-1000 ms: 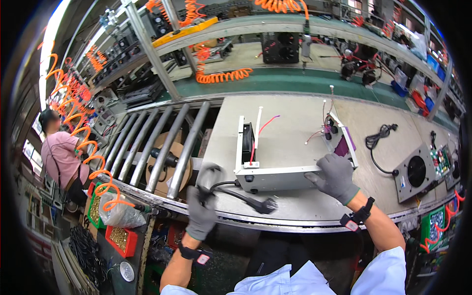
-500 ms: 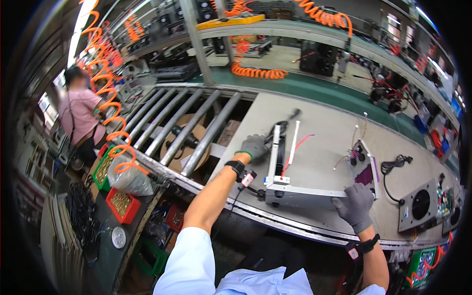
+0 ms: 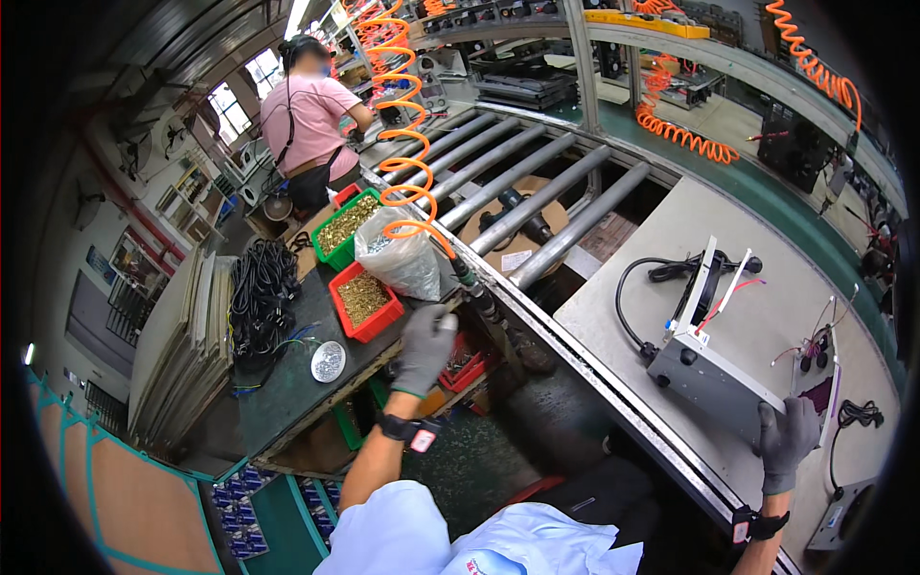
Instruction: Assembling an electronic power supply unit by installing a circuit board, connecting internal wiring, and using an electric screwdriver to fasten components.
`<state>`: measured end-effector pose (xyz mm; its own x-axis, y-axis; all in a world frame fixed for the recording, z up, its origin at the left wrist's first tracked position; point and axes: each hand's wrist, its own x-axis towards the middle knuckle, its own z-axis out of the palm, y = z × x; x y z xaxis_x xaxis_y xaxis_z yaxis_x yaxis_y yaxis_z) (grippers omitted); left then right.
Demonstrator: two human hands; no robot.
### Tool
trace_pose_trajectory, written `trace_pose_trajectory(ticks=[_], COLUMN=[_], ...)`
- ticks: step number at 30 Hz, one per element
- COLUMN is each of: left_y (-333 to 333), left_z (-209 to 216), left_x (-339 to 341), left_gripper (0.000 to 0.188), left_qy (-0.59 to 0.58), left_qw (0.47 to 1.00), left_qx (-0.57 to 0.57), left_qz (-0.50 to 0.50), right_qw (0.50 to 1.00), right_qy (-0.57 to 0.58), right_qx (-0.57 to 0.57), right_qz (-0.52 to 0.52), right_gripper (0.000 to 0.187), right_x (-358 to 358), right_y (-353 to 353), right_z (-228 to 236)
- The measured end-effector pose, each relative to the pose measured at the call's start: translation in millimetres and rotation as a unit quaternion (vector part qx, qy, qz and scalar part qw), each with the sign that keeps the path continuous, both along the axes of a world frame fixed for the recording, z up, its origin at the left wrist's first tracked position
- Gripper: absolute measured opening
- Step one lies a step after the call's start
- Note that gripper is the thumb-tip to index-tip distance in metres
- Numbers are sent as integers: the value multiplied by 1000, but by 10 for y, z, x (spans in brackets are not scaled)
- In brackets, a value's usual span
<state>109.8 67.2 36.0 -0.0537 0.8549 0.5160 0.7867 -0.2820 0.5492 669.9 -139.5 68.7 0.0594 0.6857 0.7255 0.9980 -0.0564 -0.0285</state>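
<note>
My right hand (image 3: 786,443), in a grey glove, grips the near right corner of a grey metal case frame (image 3: 714,383) on the workbench. The frame has an open top, with loose red and white wires rising from it. From its left side a black power cord (image 3: 628,297) loops onto the bench. My left hand (image 3: 426,355), also gloved, is in the air by the side table's edge, close to a red bin of brass-coloured screws (image 3: 364,299). Its fingers are slightly bent and a little blurred; nothing shows in them.
A green bin of screws (image 3: 347,228), a clear plastic bag (image 3: 402,254), a round silver dish (image 3: 328,361) and bundled black cables (image 3: 264,297) occupy the side table. Metal rollers (image 3: 537,172) adjoin the bench. An orange coiled hose (image 3: 402,125) hangs near a person in pink (image 3: 311,125).
My left hand has let go of the black cord and swung left toward the red bin. The view has turned left. My right hand stays on the case frame.
</note>
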Motion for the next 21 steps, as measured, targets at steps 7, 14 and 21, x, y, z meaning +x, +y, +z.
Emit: trace_pose_trajectory(ticks=[7, 14, 21], left_y=[382, 1153, 1418], left_z=[509, 470, 291], left_x=[-1659, -2134, -2110], left_gripper=[19, 27, 33], left_qy=[273, 373, 363], left_qw=[935, 845, 827], left_qx=[-149, -313, -338], left_qz=[173, 221, 264], right_qw=[1000, 1000, 1000], right_qy=[-8, 11, 6], right_qx=[24, -3, 1], right_qz=[16, 12, 5], right_gripper=[41, 38, 43], right_x=[-73, -120, -121], right_y=[135, 132, 122], right_z=[25, 53, 64])
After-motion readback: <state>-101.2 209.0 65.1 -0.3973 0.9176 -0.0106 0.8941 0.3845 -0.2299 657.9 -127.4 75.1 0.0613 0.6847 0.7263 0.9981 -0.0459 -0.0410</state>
